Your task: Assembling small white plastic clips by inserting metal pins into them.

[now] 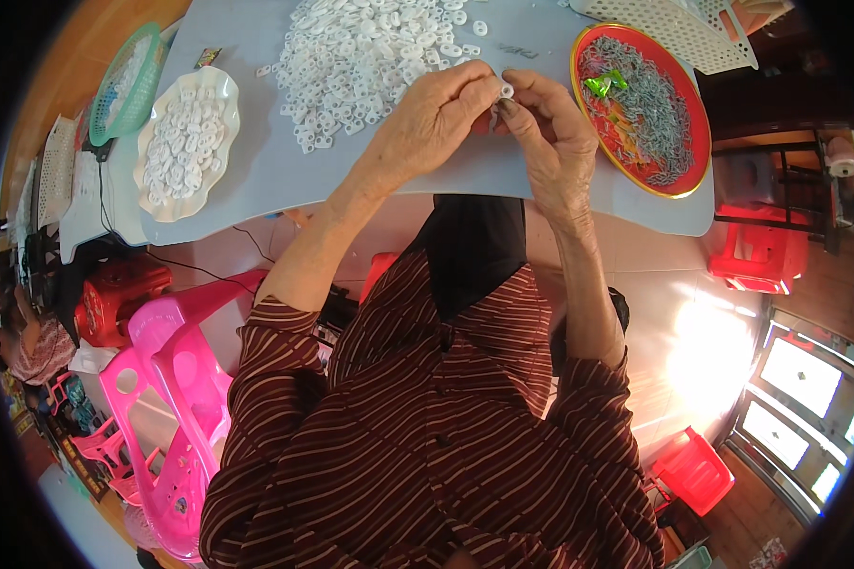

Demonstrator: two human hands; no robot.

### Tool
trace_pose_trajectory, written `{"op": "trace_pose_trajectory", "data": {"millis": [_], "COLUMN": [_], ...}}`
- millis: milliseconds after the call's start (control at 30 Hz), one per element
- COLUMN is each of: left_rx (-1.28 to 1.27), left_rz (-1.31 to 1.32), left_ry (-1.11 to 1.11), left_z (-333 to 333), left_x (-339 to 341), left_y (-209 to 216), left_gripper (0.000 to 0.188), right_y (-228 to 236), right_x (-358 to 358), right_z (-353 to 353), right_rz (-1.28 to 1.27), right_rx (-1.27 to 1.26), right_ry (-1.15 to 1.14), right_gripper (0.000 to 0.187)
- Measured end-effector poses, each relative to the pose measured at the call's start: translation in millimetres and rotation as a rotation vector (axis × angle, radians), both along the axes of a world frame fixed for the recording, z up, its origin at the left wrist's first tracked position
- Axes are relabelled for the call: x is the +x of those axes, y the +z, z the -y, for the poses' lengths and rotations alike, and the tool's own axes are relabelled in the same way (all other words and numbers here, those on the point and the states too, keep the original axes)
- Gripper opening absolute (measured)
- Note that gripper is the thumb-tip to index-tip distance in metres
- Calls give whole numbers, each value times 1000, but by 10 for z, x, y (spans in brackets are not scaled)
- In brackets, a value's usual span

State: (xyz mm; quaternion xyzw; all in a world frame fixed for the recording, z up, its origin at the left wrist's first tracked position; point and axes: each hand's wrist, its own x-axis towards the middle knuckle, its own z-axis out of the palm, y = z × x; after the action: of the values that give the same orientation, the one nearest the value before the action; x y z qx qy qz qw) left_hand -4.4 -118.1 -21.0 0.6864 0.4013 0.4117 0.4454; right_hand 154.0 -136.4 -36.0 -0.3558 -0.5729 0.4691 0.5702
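Observation:
Over the near part of the table, my left hand (446, 112) and my right hand (552, 133) meet at the fingertips. Pinched between them is a small white plastic piece (507, 91) with a round hole. A sliver of something grey, perhaps a metal hook, shows just below it, mostly hidden by my fingers. Beyond my left hand spreads a large heap of similar white plastic pieces (351, 66). To the right of my right hand stands a red round tray (580, 59) with a gold rim, full of small grey metal hooks (650, 104).
A scalloped white dish (226, 100) of white pieces and a green basket (140, 95) sit at the left. Several metal bits (518, 51) lie near the heap. A perforated white basket (678, 28) stands far right. A pink plastic chair (166, 379) is beside me at left.

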Motion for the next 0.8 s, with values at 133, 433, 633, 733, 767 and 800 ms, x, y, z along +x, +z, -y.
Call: {"op": "trace_pose_trajectory", "data": {"millis": [133, 433, 633, 733, 767, 800], "left_rx": [111, 56, 126, 119, 119, 108], "left_rz": [58, 59, 49, 18, 18, 15], "left_ry": [119, 149, 137, 123, 123, 118], "left_z": [94, 137, 116, 104, 107, 108], "left_x": [73, 78, 92, 82, 75, 67], "left_y": [6, -54, -70, -76, -70, -56], "left_gripper": [30, 29, 27, 27, 27, 27], "right_y": [31, 5, 3, 8, 8, 14], "right_x": [-10, -3, 7, -5, -10, -12], "right_z": [5, 9, 18, 25, 27, 27], "right_rz": [26, -3, 67, 57, 39, 39], "right_rx": [-32, -33, -42, -45, -48, -47], "right_ry": [-6, -7, -11, -11, -7, -5], "right_gripper": [25, 25, 24, 24, 25, 25]}}
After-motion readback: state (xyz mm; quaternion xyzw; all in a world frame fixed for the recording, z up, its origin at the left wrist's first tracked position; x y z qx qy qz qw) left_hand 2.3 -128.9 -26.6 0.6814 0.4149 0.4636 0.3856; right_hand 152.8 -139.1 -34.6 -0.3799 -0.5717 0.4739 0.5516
